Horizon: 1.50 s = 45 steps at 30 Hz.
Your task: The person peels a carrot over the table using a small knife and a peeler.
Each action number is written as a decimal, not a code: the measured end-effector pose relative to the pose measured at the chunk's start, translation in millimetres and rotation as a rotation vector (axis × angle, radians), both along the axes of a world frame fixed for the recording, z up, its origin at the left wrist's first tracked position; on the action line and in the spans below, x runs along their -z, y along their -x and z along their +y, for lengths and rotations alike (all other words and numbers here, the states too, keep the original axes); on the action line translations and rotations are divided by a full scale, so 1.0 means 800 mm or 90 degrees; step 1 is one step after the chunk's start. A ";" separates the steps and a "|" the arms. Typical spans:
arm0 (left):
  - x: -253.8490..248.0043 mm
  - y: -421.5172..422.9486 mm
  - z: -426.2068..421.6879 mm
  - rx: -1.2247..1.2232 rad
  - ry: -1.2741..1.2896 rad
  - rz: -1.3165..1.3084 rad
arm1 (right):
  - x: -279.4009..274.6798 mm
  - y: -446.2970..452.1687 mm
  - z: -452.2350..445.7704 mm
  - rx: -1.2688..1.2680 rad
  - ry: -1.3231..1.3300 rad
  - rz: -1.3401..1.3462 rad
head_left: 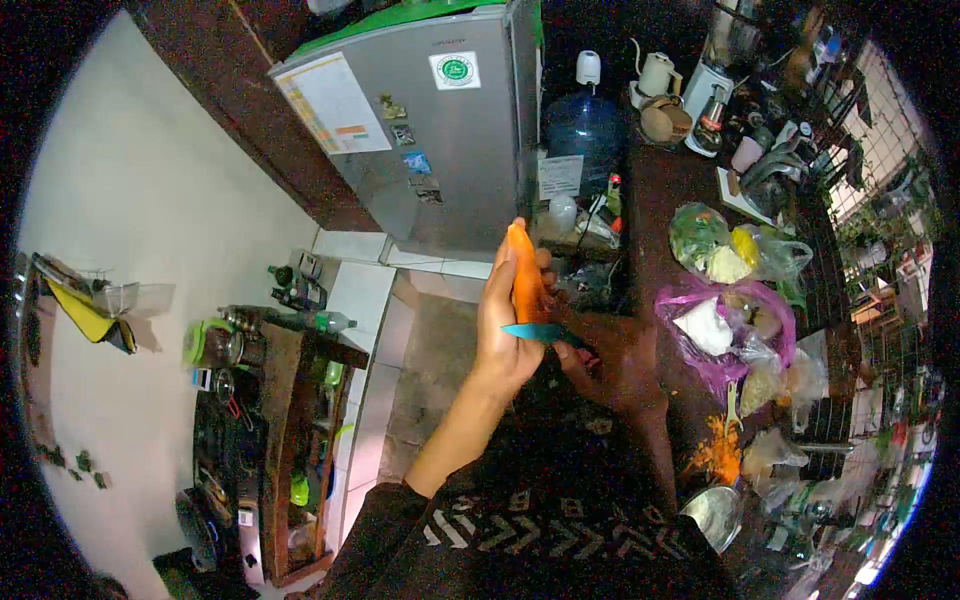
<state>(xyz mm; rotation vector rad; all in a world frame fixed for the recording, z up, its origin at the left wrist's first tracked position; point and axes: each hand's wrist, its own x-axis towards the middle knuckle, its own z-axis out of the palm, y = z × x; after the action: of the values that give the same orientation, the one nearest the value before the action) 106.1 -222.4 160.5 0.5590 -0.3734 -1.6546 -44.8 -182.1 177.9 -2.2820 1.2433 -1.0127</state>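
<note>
Near the middle of the head view, my left hand [494,325] is wrapped round an orange carrot [526,280], which points upward and away from me. My right hand [590,345], in shadow to the right, holds a knife [533,331] with a blue-green blade. The blade lies across the lower end of the carrot, close to the left palm. The knife's handle is mostly hidden in the right fingers. To the right, a pile of orange peelings [718,452] lies on the dark counter [655,215], beside a metal bowl [712,515].
A grey fridge [450,140] stands ahead, with a blue water jug [582,130] beside it. On the counter are a purple plastic bag [675,340], a bag of green vegetables [697,232] and a kettle [657,75]. A wooden shelf [290,440] is at the left.
</note>
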 end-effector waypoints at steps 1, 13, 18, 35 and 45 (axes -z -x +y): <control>-0.005 0.003 0.000 0.006 0.002 0.000 | -0.001 0.002 0.000 0.003 0.007 -0.006; -0.018 0.024 -0.002 -0.015 0.099 -0.048 | -0.013 0.015 0.003 0.030 0.041 -0.008; -0.024 0.028 -0.006 0.004 0.120 -0.019 | -0.009 0.015 0.004 0.036 -0.026 -0.060; -0.019 0.010 -0.016 -0.114 0.173 -0.066 | -0.012 -0.016 0.007 0.021 -0.142 -0.148; -0.023 0.013 -0.005 -0.145 0.179 0.003 | 0.028 -0.029 -0.005 0.029 -0.080 -0.312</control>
<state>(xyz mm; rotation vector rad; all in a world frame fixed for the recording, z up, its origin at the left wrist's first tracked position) 95.4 -226.8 178.6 0.3720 -0.5109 -1.3568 -21.4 -185.9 155.3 -1.7687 1.1127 -1.3626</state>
